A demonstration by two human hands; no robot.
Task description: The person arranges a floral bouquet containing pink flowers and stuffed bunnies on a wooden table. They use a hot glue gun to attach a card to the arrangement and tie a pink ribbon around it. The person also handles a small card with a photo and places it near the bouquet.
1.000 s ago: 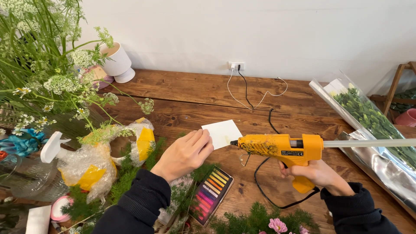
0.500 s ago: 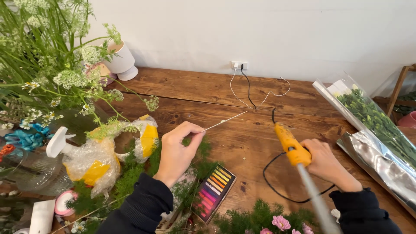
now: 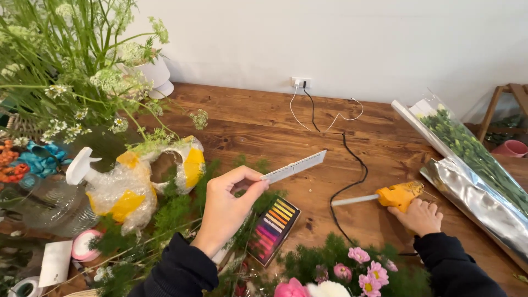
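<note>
one card, one glue gun, two hands
my left hand pinches one white card; my right hand rests, fingers curled, on one yellow glue gun lying on the worktop.

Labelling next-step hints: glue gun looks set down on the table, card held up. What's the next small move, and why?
Probably release the yellow glue gun: it lies flat on the wooden table under the right hand. That would free the hand for the white card pinched in the left hand.
</note>
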